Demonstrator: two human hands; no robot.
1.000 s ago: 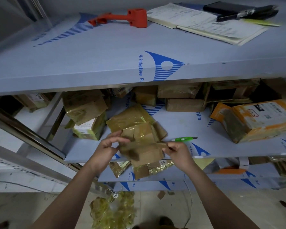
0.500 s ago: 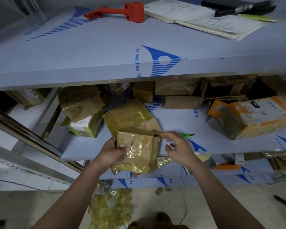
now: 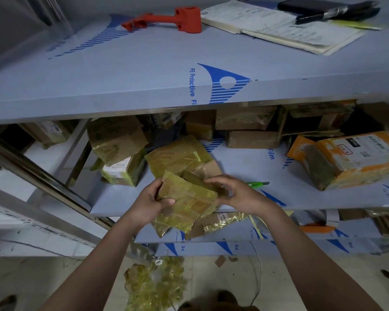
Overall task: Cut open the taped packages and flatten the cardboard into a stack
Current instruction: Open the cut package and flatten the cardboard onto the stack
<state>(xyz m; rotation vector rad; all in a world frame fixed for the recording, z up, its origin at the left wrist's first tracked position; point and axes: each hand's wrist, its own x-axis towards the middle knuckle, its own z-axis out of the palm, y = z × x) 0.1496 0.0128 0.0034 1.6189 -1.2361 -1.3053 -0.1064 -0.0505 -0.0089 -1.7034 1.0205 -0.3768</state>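
Far left, under the top shelf (image 3: 121, 70): taped brown boxes (image 3: 116, 140) heaped on the middle shelf (image 3: 245, 167), one with a white label (image 3: 121, 173) beneath them, a slanted steel rail (image 3: 38, 173) crossing in front. On the top shelf, far side: a red plastic tool (image 3: 177, 17), then an open notebook (image 3: 279, 28) with a dark flat case (image 3: 319, 6) lying on it. Centre, near edge of the middle shelf: a flattened piece of cardboard wrapped in yellowish tape (image 3: 186, 198), held tilted in both hands above the shelf edge. Left hand (image 3: 151, 200) gripping its left edge, thumb curled over the front face. Right hand (image 3: 238, 194) curled around its upper right corner, fingers bent over the top. Behind it, flat on the shelf and partly hidden by it: another tape-covered flattened sheet (image 3: 177, 156). Just right of the right hand, mostly hidden behind it: a green utility knife (image 3: 256, 183) lying on the shelf. Farther back: more brown boxes (image 3: 252, 131) stacked against the rear. Far right: an orange-taped parcel (image 3: 350, 158) with a white label. Below, on the floor near the feet: a crumpled heap of yellow tape (image 3: 153, 286).
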